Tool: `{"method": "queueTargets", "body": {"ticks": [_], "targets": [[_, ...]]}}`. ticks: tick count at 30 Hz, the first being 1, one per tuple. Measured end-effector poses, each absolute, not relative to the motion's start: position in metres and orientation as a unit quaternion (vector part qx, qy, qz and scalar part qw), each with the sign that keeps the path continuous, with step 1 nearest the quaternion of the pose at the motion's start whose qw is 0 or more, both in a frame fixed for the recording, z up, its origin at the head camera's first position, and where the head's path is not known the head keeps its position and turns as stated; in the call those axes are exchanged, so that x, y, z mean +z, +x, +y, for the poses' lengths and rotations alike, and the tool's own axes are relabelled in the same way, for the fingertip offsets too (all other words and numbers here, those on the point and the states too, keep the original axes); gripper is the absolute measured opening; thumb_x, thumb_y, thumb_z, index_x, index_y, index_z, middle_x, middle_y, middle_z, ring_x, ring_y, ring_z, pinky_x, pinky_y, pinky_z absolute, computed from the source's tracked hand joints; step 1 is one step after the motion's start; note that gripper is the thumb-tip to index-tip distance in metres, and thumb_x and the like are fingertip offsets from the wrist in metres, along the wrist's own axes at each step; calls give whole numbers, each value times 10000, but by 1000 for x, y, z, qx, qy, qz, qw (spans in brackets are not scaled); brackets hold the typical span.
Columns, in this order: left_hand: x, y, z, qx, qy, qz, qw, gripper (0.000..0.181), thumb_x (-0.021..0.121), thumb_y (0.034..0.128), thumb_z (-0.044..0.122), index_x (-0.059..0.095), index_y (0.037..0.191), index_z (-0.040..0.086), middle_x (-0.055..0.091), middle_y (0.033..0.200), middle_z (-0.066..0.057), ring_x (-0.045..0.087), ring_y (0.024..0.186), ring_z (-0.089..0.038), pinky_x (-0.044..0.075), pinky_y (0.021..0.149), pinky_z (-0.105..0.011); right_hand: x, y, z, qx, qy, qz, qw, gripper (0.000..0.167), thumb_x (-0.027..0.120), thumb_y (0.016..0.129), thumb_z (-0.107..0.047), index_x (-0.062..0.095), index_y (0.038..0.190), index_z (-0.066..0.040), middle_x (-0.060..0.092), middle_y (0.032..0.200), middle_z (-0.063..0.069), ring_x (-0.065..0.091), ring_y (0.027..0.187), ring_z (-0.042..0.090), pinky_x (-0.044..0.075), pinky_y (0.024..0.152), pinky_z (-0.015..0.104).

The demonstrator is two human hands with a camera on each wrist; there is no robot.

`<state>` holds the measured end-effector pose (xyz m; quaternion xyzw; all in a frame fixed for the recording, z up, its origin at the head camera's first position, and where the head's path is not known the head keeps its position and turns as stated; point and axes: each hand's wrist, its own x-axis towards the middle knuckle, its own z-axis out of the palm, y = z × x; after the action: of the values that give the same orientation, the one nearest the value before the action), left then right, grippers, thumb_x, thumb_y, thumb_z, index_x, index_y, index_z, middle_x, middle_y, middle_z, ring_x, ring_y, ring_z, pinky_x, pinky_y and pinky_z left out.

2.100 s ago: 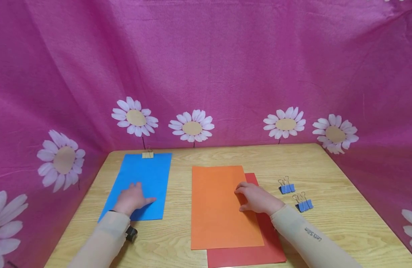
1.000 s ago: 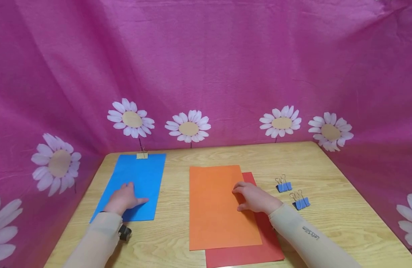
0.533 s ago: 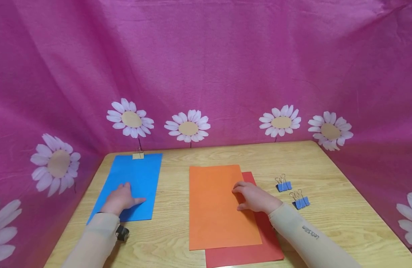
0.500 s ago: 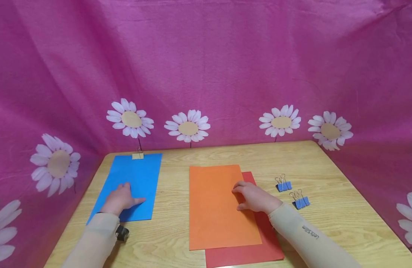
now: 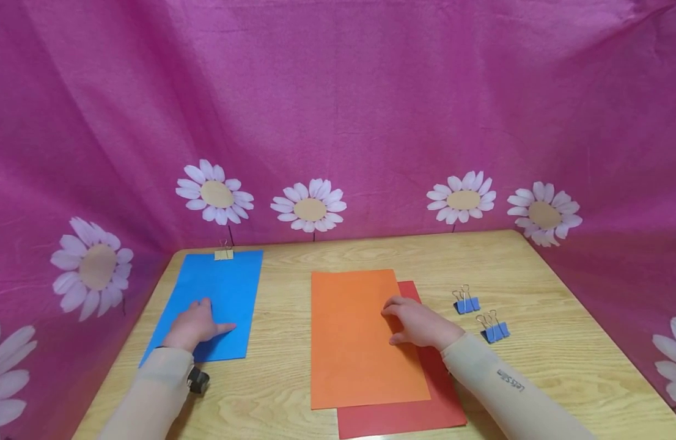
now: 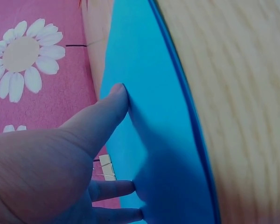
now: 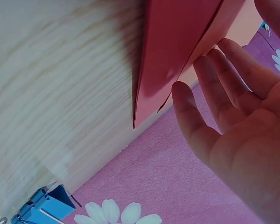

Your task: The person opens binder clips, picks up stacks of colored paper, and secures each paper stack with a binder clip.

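Note:
My left hand (image 5: 192,327) rests its fingertips on a blue paper stack (image 5: 228,284), thumb stretched out to the right. A pale yellow binder clip (image 5: 224,255) grips the stack's far edge. The left wrist view shows the thumb and two fingertips touching the blue sheet (image 6: 149,56). At the table's middle, my right hand (image 5: 423,324) has its fingertips on the right side of an orange sheet (image 5: 354,342). Beneath that lies a red sheet (image 5: 404,421), sticking out to the right and front. In the right wrist view, the fingers (image 7: 214,98) are spread and slightly bent.
Two blue binder clips (image 5: 467,305) (image 5: 496,332) stand on the wooden table (image 5: 283,342) right of the red sheet. A magenta cloth (image 5: 349,110) with printed daisies encloses the table's back and sides.
The blue stack, with its clip, has slid a little to the left under my left hand. My right hand and the orange and red sheets have stayed in place.

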<state>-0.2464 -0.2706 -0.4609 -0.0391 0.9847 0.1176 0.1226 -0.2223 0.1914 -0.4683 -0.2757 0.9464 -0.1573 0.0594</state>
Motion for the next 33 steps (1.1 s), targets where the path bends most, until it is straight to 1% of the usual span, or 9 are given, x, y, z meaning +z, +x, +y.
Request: {"method": "queueTargets", "body": {"ticks": [7,15,22,33], "targets": [[-461,-246,-273,122,-38,983,131,1070,754,909,506,216,1512,-195,249,1534,-467,341,1361,-665,401,1075,-673,-469,-222,192,-156,-275,947,60,521,881,822,-216,686,1229,44,627,1284,168,596,1200,363,486,1073,483],[-462,-247,-275,126,-35,983,126,1064,761,902,511,236,1499,-195,281,1512,-467,352,1345,-671,405,1066,-675,-470,-223,192,-158,-269,948,63,522,881,822,-210,683,1231,46,623,1291,171,593,1208,365,481,1081,485],[-462,-247,-276,126,-36,983,126,1073,765,897,518,234,1498,-195,272,1517,-466,345,1346,-676,400,1070,-682,-471,-223,192,-156,-270,948,60,522,881,821,-209,684,1232,44,625,1291,172,592,1210,366,480,1082,486],[-457,-249,-273,148,-48,978,137,1029,790,899,440,245,1488,-204,300,1499,-464,348,1367,-641,383,1108,-658,-471,-223,192,-153,-274,948,59,519,875,828,-211,683,1235,48,621,1298,179,591,1218,373,476,1082,492]]}}
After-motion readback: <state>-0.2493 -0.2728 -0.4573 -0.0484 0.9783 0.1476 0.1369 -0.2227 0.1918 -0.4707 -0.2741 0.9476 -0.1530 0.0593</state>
